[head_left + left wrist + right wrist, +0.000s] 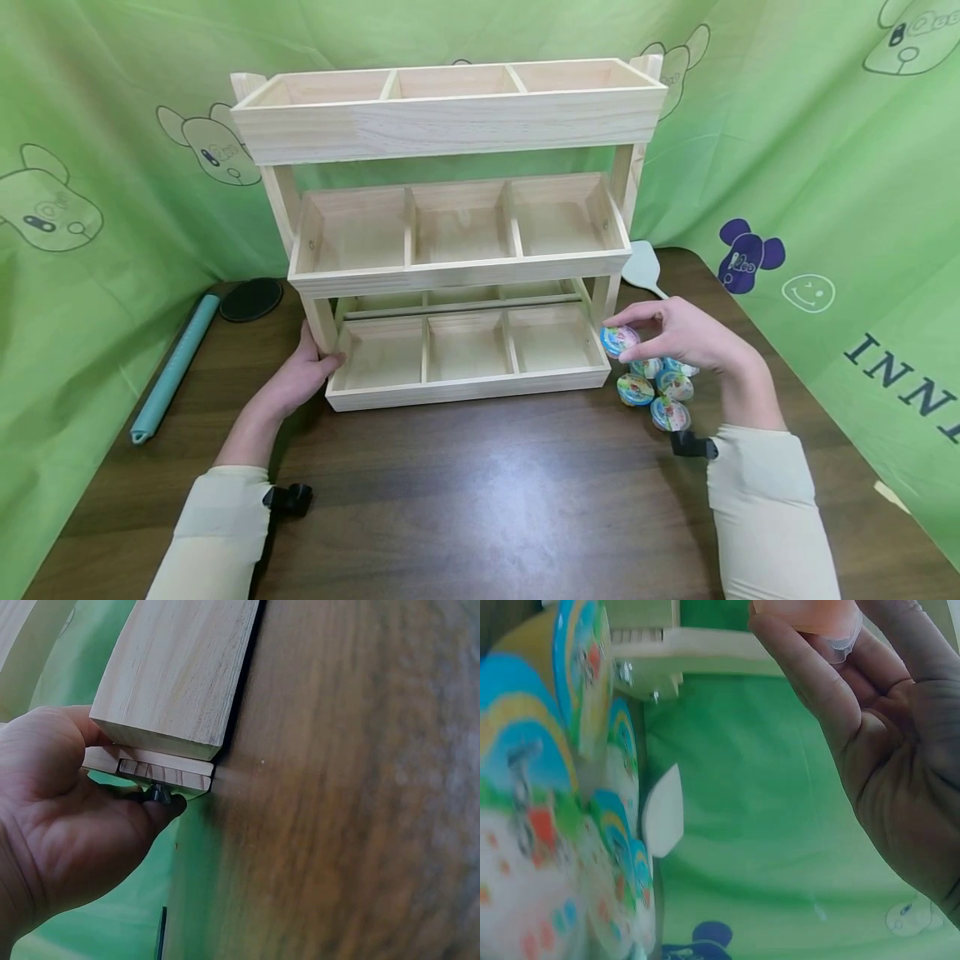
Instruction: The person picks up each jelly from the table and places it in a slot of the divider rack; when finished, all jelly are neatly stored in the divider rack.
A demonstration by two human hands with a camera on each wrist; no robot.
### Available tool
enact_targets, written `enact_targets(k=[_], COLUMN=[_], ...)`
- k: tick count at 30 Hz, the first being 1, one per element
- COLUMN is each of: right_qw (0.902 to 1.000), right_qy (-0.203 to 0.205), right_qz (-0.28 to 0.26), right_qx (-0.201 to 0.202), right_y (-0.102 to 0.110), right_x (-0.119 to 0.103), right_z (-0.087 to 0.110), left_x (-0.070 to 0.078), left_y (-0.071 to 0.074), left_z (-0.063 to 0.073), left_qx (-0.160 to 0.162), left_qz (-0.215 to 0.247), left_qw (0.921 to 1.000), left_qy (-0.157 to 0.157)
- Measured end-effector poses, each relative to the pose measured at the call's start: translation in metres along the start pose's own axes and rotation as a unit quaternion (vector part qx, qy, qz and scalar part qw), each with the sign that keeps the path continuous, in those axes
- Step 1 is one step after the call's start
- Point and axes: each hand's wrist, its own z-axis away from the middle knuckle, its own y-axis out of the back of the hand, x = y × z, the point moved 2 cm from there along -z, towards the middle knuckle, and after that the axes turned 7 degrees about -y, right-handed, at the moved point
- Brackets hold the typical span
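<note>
A three-tier wooden rack (450,273) stands on the table, each tier split into three compartments. At its lower left, my left hand (302,377) grips the rack's leg beside the bottom tray; the left wrist view shows the fingers (161,814) curled at the wood's end. Between thumb and fingers my right hand (686,335) pinches a small jelly cup (618,340) with a blue-rimmed printed lid, off the table by the rack's lower right corner. Its orange contents show in the right wrist view. Several more jelly cups (670,412) sit beneath that hand.
Behind the rack's right leg lies a pale spatula (642,265). On the left are a teal rod-shaped item (176,367) and a black round disc (251,299). A green printed cloth (847,183) surrounds the brown table (480,500) at the back and sides.
</note>
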Motion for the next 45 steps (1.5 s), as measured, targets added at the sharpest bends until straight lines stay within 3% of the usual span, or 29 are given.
enact_targets(k=[11,18,31,45], right_qw=[0.9993,0.9967,0.9920,0.9906], right_qy=[0.031,0.065,0.114,0.112], right_qz=[-0.021,-0.045,-0.050,-0.072], right_qx=[0.004,-0.017,-0.022,-0.032], right_y=[-0.023,-0.046,-0.080,-0.103], right_x=[-0.018,-0.032,-0.058,-0.078], right_z=[-0.015,-0.030,-0.051,-0.068], left_x=[-0.002,-0.004,-0.008,-0.010], left_y=[-0.001,0.000,-0.004,-0.004], left_z=[0.000,0.001,0.002,0.002], left_qx=[-0.012,-0.028,-0.018,-0.019], left_qz=[0.001,0.000,0.032,0.037], left_qw=[0.9999,0.9993,0.9989,0.9989], left_qy=[-0.001,0.023,0.029,0.022])
